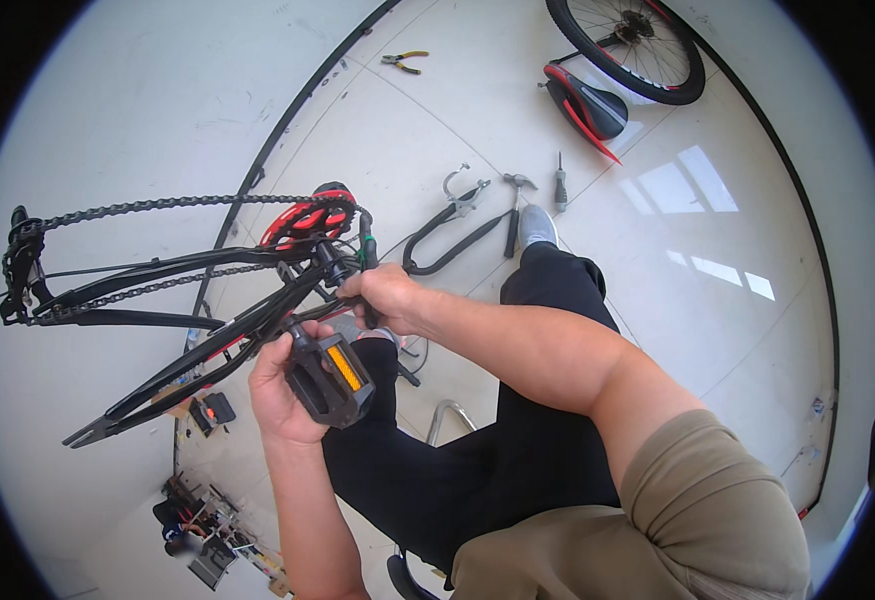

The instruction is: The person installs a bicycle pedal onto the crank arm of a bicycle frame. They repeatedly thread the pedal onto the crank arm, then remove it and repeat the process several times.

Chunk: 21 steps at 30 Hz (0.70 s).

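A black bicycle frame (143,268) stretches across the left side, with its chain (158,206) and red chainring (293,225). My left hand (283,400) is closed on a black pedal (330,378) with an orange reflector, thumb against its axle end. Just above and to the right, my right hand (388,297) closes around a slim black bar (369,248) with a green band, beside the bottom bracket (332,264). My fingers hide the bar's lower part, so its kind is unclear.
On the tiled floor lie pliers (405,62), a hammer (514,215), a screwdriver (561,185), a seat post clamp-like metal part (466,197), a curved black bar (458,247) and a saddle (590,108). A wheel (638,50) lies at the far right. Another person (183,530) is at lower left.
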Tool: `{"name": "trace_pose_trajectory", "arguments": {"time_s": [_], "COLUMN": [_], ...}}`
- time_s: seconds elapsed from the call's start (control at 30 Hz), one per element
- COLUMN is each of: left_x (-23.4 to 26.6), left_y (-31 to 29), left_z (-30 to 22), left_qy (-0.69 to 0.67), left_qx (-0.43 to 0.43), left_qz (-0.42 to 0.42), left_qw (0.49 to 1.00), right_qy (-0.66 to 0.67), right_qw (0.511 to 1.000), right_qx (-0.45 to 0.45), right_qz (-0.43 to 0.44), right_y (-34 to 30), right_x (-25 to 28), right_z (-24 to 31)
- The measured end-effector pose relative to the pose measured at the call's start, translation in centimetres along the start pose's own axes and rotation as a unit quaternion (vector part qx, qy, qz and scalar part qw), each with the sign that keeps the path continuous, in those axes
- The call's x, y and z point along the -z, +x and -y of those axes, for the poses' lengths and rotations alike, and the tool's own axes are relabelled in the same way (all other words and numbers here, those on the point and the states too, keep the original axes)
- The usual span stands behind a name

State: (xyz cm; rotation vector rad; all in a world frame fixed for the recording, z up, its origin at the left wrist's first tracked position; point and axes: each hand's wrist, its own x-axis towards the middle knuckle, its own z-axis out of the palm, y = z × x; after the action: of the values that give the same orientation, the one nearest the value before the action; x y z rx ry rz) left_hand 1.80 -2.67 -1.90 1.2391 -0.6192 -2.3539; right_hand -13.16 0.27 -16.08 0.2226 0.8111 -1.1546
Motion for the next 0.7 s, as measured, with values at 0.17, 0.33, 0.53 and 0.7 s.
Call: {"name": "trace_pose_trajectory", "arguments": {"time_s": [0.17, 0.33, 0.53, 0.7], "left_x": [-1.6, -2.0, -1.5, -2.9], "left_y": [-0.3, -0.5, -0.8, -0.7], "left_z": [-0.2, 0.0, 0.1, 0.5], "left_qy": [-0.035, -0.036, -0.038, -0.029], "left_qx": [0.027, 0.017, 0.013, 0.034], "left_qz": [0.004, -0.009, -0.027, 0.013], "left_qw": [0.999, 0.999, 0.999, 0.999], "right_qy": [0.003, 0.003, 0.007, -0.004], "right_qw": [1.000, 1.000, 1.000, 1.000], "right_qx": [0.001, 0.000, 0.000, 0.003], "right_qz": [-0.005, -0.003, 0.003, 0.009], "right_y": [0.0, 0.2, 0.7, 1.4], "right_x": [0.1, 0.2, -0.1, 0.7], "right_z": [0.0, -0.2, -0.6, -0.8]}}
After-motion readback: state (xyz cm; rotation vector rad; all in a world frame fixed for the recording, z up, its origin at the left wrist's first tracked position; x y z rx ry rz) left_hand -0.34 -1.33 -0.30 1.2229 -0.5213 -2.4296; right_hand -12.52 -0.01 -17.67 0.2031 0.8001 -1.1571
